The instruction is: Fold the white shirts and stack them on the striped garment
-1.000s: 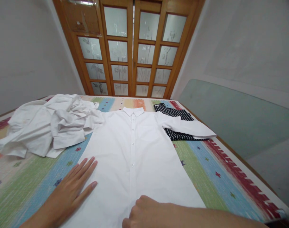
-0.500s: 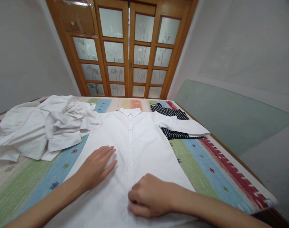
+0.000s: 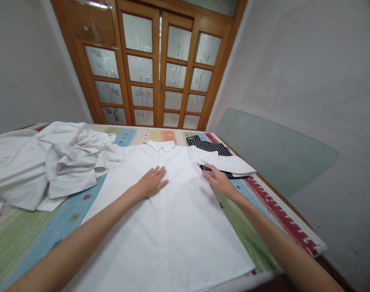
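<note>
A white button-up shirt point(image 3: 185, 227) lies front up and spread out, its collar at the far end. My left hand point(image 3: 152, 181) lies flat on the chest, over the button strip, fingers stretched out. At the shirt's right edge, just below the sleeve, is my right hand point(image 3: 219, 181). Its fingers point left over the cloth, slightly bent and apart; I see no fold of fabric between them. The right sleeve reaches out over a black-and-white striped garment point(image 3: 209, 145).
A crumpled heap of white cloth point(image 3: 72, 158) lies at the left, against the shirt's left sleeve. The table carries a colourful striped cover point(image 3: 90, 202). Behind it stand wooden doors with glass panes point(image 3: 142, 69). A pale green panel point(image 3: 276, 150) is at the right wall.
My left hand has slid forward and right onto the chest. My right hand has gone from the lower button strip to the right edge near the sleeve, its fingers uncurling. The view has shifted slightly.
</note>
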Motion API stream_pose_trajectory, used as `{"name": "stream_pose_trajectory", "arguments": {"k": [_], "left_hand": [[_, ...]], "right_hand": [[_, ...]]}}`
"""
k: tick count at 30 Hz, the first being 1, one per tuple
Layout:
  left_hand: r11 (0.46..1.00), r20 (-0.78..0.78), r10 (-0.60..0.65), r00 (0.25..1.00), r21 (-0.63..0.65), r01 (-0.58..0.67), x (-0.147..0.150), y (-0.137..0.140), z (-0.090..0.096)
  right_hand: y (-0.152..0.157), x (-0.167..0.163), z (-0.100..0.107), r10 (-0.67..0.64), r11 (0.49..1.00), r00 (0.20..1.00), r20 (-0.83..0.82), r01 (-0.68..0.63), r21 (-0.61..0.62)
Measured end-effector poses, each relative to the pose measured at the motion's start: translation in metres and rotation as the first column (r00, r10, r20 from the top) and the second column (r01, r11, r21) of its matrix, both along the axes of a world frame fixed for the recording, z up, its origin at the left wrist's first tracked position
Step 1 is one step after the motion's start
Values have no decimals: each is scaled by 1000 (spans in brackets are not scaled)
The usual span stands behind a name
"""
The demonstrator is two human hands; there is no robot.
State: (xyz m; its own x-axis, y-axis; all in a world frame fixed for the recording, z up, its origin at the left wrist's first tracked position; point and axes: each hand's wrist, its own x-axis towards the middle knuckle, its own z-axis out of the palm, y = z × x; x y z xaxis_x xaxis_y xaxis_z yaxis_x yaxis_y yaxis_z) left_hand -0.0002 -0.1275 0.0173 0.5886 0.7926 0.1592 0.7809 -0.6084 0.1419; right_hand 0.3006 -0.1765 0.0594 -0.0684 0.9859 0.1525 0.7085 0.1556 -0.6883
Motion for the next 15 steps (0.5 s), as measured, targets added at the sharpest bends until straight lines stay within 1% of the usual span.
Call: {"name": "stream_pose_trajectory", "arguments": {"k": [4,6,9,12,15], "left_hand": [[1000,25,-6,1000,1,6,-7,1,-11],[999,48,1,999,42,-3,-7,-1,-12],[988,99,54,994,142,-67,-4,-6,-11],[977,135,103,985,171,-126,-4,-11,-8],[984,151,107,983,123,-126,-8,-11,-8]], "right_hand": [[14,27,-14,-108,993,990,91,111,-28],[21,36,-23,-143,987,978,150,151,-47],[34,47,-36,-199,977,956,214,210,-31],[47,58,-43,-267,962,940,213,271,10],[59,69,-44,-362,932,918,161,360,41]]}}
